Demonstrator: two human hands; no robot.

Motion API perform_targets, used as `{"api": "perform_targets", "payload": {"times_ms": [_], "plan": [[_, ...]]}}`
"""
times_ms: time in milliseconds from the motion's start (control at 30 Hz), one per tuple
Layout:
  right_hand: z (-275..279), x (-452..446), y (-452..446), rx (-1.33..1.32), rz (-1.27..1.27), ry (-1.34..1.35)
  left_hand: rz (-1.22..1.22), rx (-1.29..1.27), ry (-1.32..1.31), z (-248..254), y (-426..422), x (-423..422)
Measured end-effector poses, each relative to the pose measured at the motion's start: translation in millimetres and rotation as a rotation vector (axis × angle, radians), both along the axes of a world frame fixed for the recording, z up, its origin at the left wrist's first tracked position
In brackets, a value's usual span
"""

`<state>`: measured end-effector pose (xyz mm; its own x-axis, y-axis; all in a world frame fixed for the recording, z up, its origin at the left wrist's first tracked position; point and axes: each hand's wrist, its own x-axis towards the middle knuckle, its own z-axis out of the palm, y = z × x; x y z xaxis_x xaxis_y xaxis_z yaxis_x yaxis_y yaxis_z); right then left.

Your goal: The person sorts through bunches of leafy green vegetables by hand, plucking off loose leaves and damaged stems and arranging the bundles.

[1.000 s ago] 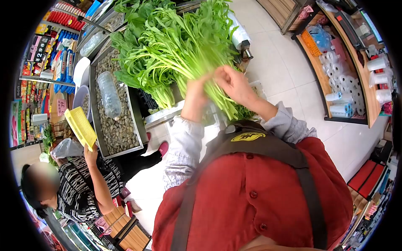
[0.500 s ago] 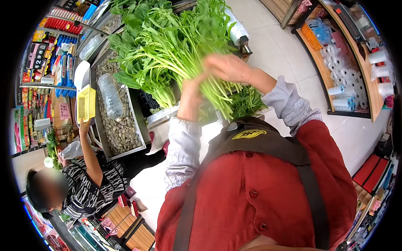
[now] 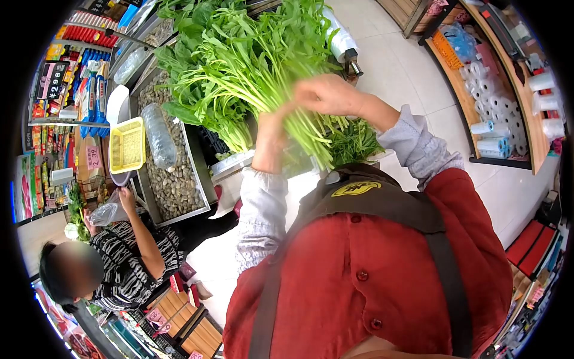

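While the left hand [image 3: 270, 133] and right hand [image 3: 330, 96] both touch the leafy bunch [image 3: 311, 140], blur hides whether their fingers pinch or spread; it lies over piled greens [image 3: 232, 129], stems toward the apron [image 3: 382, 210].

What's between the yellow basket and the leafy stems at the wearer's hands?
Between them, the head view shows a tray of shellfish bearing a clear bottle, then other greens nearer the stems.

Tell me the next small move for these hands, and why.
I'd probably steady the green stalks with the left hand before moving the right hand away: both hands meet at the stalks, whose lower ends stick out below them, and blur hides how firmly either hand grips.
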<state>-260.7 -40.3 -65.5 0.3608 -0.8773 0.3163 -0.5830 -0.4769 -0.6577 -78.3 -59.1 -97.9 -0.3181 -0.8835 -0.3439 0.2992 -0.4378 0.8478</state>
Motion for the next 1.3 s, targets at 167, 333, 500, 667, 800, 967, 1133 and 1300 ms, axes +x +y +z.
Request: {"api": "perform_targets", "payload": {"times_ms": [167, 333, 500, 667, 800, 967, 1133, 1300], "plan": [[2, 1, -4, 0.192, -0.011, 0.026, 0.012, 0.002, 0.023, 8, 2, -1], [-1, 5, -2, 0.109, -0.101, 0.057, 0.013, 0.029, -0.004, 2, -2, -1], [-16, 9, -28, 0.297, -0.390, -0.376, 0.032, 0.080, 0.008, 12, -3, -2], [-18, 23, -42, 0.269, -0.430, -0.112, 0.023, 0.073, -0.016, 9, -2, -1], [-12, 25, -45, 0.344, -0.467, -0.089, 0.045, 0.047, -0.037, 0, -5, -1], [-27, 11, -49, 0.261, -0.523, -0.305, 0.058, 0.095, -0.007, 3, -4, 2], [-28, 8, -48, 0.061, -0.463, -0.269, 0.032, 0.136, 0.036, 18, 0, 1], [-36, 10, -56, 0.051, -0.281, -0.314, 0.019, 0.112, 0.030, 17, -2, 2]]}}
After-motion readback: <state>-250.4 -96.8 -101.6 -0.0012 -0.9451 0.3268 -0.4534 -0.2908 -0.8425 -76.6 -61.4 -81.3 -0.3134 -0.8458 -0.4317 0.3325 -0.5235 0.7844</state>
